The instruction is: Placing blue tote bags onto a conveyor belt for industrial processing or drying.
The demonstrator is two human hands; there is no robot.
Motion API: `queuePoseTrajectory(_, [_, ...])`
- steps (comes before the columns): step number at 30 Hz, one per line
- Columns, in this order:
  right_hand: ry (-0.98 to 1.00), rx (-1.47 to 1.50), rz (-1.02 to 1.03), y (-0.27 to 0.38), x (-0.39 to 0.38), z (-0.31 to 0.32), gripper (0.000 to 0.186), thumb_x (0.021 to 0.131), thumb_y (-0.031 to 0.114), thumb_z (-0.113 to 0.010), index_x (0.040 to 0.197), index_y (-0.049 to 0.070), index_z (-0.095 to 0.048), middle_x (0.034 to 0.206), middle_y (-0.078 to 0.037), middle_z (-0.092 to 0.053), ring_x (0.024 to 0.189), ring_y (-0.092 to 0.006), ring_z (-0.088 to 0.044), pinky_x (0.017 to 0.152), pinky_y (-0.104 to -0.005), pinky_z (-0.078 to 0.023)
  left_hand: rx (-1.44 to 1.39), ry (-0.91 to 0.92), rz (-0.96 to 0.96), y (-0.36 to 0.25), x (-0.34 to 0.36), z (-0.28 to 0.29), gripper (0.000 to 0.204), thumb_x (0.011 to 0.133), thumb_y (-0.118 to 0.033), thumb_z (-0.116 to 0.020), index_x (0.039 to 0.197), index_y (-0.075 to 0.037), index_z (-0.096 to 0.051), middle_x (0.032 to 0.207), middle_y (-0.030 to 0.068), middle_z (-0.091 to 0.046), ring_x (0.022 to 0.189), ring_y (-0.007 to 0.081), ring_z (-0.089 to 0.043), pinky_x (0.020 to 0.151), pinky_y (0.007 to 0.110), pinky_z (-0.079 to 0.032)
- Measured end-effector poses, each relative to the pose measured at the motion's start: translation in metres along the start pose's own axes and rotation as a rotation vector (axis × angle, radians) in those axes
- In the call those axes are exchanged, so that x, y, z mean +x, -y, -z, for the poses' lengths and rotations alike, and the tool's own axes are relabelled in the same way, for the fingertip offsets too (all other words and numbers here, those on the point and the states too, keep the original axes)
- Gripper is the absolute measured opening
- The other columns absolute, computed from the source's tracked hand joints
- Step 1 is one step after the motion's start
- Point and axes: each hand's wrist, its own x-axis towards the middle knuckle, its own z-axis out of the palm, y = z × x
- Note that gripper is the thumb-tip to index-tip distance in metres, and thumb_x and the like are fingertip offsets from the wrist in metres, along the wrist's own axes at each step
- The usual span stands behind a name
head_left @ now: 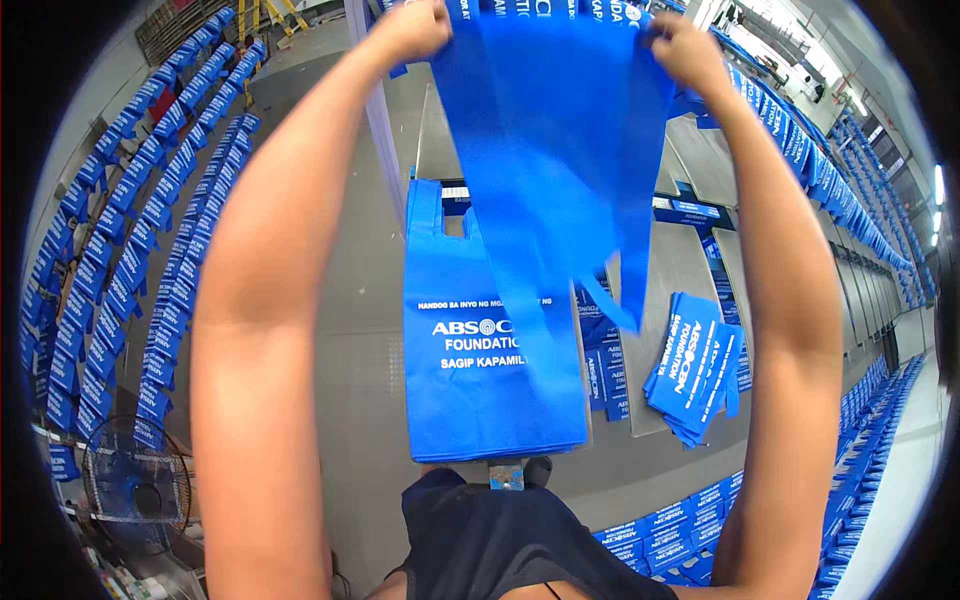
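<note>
Both my arms reach up to the top of the frame, holding a blue fabric bag [540, 130] stretched between them. My left hand [420, 30] grips its upper left edge, and my right hand [680, 55] pinches the upper right side. White print shows along the bag's top; a loose strap dangles at its lower right. Underneath lies a stack of printed blue bags [495, 400] with cut-out handles on a narrow board, partly covered by the held bag. To the right, a smaller, fanned pile of printed blue bags [690, 360] rests on a grey board [640, 415].
Rows of hanging blue bags [120, 270] line the left, with more on racks [790, 150] at upper right and along the lower right [680, 520]. A floor fan [140, 490] stands at lower left, a yellow ladder [250, 20] at upper left. Grey boards [700, 160] run along the right.
</note>
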Motion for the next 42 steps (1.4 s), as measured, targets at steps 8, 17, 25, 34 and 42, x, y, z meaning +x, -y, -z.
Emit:
queuePoseTrajectory(8, [-0.410, 0.475, 0.142, 0.017, 0.006, 0.079, 0.028, 0.084, -0.002, -0.056, 0.104, -0.002, -0.075, 0.088, -0.016, -0.078, 0.083, -0.0252, -0.074, 0.076, -0.0366, -0.058, -0.536, -0.562, -0.196, 0.010, -0.036, 0.147, 0.019, 0.090, -0.004, -0.056, 0.102, 0.000, -0.071, 0.084, 0.0199, -0.074, 0.075, 0.0221, -0.072, 0.069, 0.035, -0.057])
queuePoseTrajectory(17, [-0.054, 0.451, 0.080, 0.125, -0.268, 0.070, 0.044, 0.077, -0.015, -0.061, 0.113, 0.006, -0.076, 0.110, -0.017, -0.069, 0.105, -0.0346, -0.065, 0.090, -0.0411, -0.053, -0.613, -0.355, -0.089, -0.023, -0.332, 0.044, 0.025, 0.085, 0.014, -0.064, 0.105, 0.000, -0.072, 0.111, 0.0105, -0.074, 0.096, 0.0180, -0.070, 0.086, 0.031, -0.056])
queuePoseTrajectory(25, [0.391, 0.490, -0.315, 0.161, -0.489, -0.006, 0.043, 0.082, -0.005, -0.069, 0.121, 0.013, -0.076, 0.104, -0.017, -0.056, 0.092, -0.0322, -0.058, 0.082, -0.0402, -0.049, -0.647, -0.021, 0.316, -0.068, -0.532, -0.088, 0.019, 0.078, 0.009, -0.071, 0.095, 0.001, -0.072, 0.111, 0.0152, -0.073, 0.104, 0.0312, -0.070, 0.092, 0.040, -0.056])
queuePoseTrajectory(34, [0.563, 0.461, -0.290, 0.170, -0.586, -0.002, 0.039, 0.087, 0.001, -0.066, 0.124, 0.011, -0.074, 0.095, -0.008, -0.064, 0.088, -0.0281, -0.059, 0.079, -0.0403, -0.042, -0.555, 0.166, 0.273, -0.089, -0.615, -0.101, 0.020, 0.078, 0.008, -0.073, 0.096, 0.000, -0.073, 0.111, 0.0125, -0.070, 0.101, 0.0320, -0.065, 0.083, 0.039, -0.056])
queuePoseTrajectory(42, [0.553, 0.555, -0.272, 0.171, -0.593, 0.005, 0.044, 0.085, 0.000, -0.067, 0.127, 0.010, -0.072, 0.105, -0.011, -0.063, 0.096, -0.0304, -0.059, 0.087, -0.0421, -0.044, -0.619, 0.222, 0.241, -0.094, -0.612, -0.085, 0.019, 0.078, 0.002, -0.077, 0.097, -0.001, -0.075, 0.111, 0.0121, -0.069, 0.097, 0.0298, -0.063, 0.080, 0.040, -0.054])
